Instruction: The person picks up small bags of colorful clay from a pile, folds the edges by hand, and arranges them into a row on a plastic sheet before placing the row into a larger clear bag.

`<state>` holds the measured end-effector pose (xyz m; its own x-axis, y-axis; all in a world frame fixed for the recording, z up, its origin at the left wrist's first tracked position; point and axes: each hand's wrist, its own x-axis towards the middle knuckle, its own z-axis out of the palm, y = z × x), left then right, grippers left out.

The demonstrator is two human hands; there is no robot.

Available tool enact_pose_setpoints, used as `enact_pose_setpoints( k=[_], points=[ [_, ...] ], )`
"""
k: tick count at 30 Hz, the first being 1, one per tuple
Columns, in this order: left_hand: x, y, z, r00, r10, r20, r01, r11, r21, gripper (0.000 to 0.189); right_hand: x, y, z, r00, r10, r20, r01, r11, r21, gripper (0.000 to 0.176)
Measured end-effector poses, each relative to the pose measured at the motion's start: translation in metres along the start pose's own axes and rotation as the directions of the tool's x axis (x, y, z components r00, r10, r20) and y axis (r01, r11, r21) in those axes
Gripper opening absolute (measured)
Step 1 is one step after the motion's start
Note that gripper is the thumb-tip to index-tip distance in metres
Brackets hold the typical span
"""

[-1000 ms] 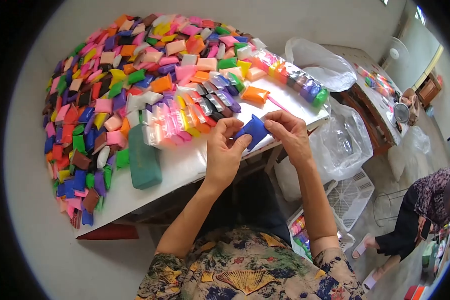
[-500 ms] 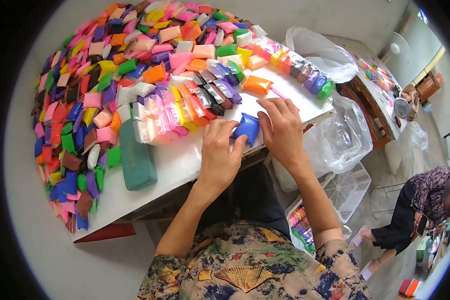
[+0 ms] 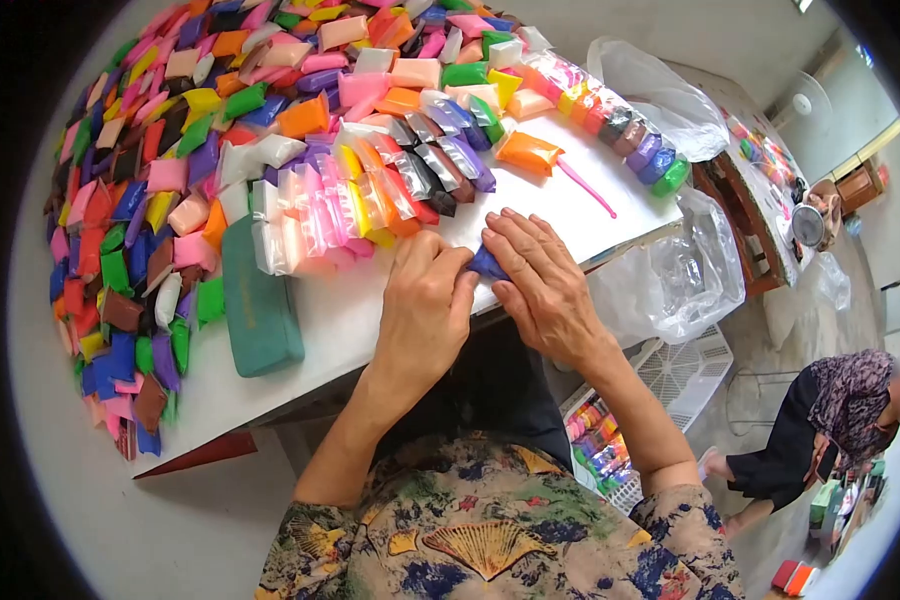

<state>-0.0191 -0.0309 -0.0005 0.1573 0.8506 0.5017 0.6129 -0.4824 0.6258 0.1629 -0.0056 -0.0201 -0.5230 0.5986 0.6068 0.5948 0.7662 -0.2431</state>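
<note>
A big heap of bright packs fills the left end of the desk; a green box sits by the front edge; a short row of packs is beside it; the left hand curls at the left end of a blue pack near the front edge; the right hand lies almost flat over it; I cannot tell if either hand grips it; behind are an orange pack and a pink stick; a long row ends near the right edge.

The handled packet is showing blue against the white tabletop, while the oblong box is wearing dull green and the thin stick hot pink. The tan shirt is displaying golden fans among dark blue blotches and red touches.
</note>
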Motion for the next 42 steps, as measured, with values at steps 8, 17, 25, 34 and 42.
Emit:
enact_pose_setpoints(
  k=[8, 17, 25, 34, 42],
  points=[
    [0.000, -0.003, 0.010, 0.984, 0.167, -0.061, -0.156, 0.976, 0.149, 0.005, -0.001, -0.002, -0.013, 0.999, 0.050, 0.001, -0.049, 0.983, 0.177, 0.054],
    [-0.004, 0.001, 0.008, 0.980, 0.200, -0.018, -0.196, 0.972, 0.131, 0.006, -0.018, -0.004, -0.014, 0.961, 0.004, -0.277, -0.026, 0.997, -0.074, 0.037],
    [0.000, -0.002, 0.005, 0.968, 0.249, 0.024, -0.250, 0.960, 0.128, 0.010, -0.019, -0.006, -0.018, 0.967, -0.028, -0.252, 0.007, 0.996, -0.084, 0.035],
    [0.002, -0.003, 0.005, 0.966, 0.257, 0.036, -0.260, 0.960, 0.105, 0.010, -0.015, -0.005, -0.013, 0.960, -0.036, -0.276, 0.016, 0.997, -0.072, 0.022],
    [0.002, -0.004, 0.006, 0.956, 0.294, 0.018, -0.293, 0.944, 0.149, 0.010, -0.012, -0.006, -0.009, 0.955, -0.020, -0.297, -0.007, 0.996, -0.090, 0.018]
  ],
)
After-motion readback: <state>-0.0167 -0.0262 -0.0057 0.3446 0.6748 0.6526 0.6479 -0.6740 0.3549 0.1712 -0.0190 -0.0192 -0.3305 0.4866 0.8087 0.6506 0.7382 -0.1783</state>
